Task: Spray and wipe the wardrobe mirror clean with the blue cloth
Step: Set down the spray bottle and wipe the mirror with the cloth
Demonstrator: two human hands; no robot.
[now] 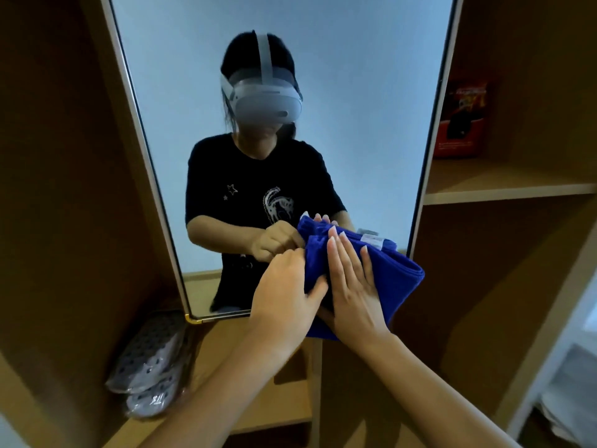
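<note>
A tall mirror (200,92) with a thin gold frame stands inside the wooden wardrobe. A folded blue cloth (394,279) is held in front of its lower right part. My left hand (284,286) grips the cloth's left edge, thumb pinching into the fabric. My right hand (352,286) lies flat on the cloth with straight fingers pointing up. The mirror shows a person in a black T-shirt and a headset holding the same cloth. No spray bottle is in view.
A wooden shelf (504,189) at the right carries a red and black box (462,121). Bagged perforated slippers (148,360) lie on the wardrobe floor at the lower left. A wooden side panel (58,189) closes the left.
</note>
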